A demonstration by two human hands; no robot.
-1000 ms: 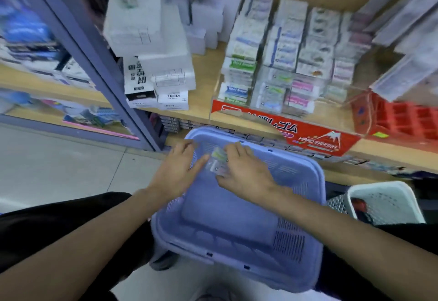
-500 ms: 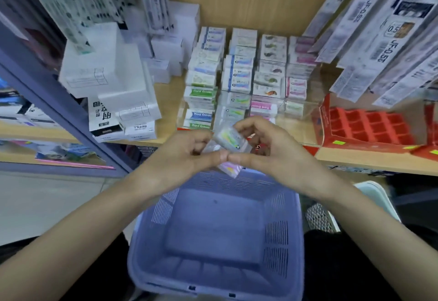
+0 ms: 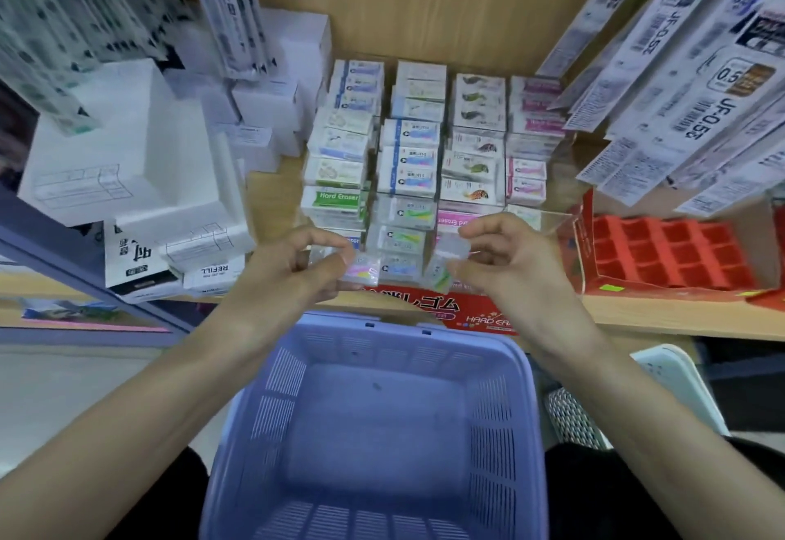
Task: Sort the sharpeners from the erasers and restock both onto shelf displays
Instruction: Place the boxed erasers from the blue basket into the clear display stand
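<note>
The left grip [image 3: 293,271] was held up in front of the shelf [image 3: 662,318]. Its thumb and first finger pinched a small pink packet [image 3: 362,274] with pink, yellow and green on it. It looked like an eraser pack, but it was too blurry to read.

The right grip [image 3: 505,263] was just beside it, a little apart. Its fingers were curled and pinched a small clear packet [image 3: 453,249]. A green packet [image 3: 440,279] hung just under that one, touching the same grip. I could not tell how it was held.

Both grips were just above the front edge of the shelf, right in front of the eraser stacks [image 3: 408,148]. The stacks stood in four neat rows inside a clear box. Some packs said "Hard Eraser". A red label strip [image 3: 429,305] ran along the shelf edge under them.

A purple basket [image 3: 524,373] sat low, between the two arms. A white basket [image 3: 671,373] stood next to it on the right.

On the shelf to the left were white boxes [image 3: 127,148]. To the right was a red tray [image 3: 671,250] with many little square holes. Long refill packs [image 3: 679,93] hung above the tray.
</note>
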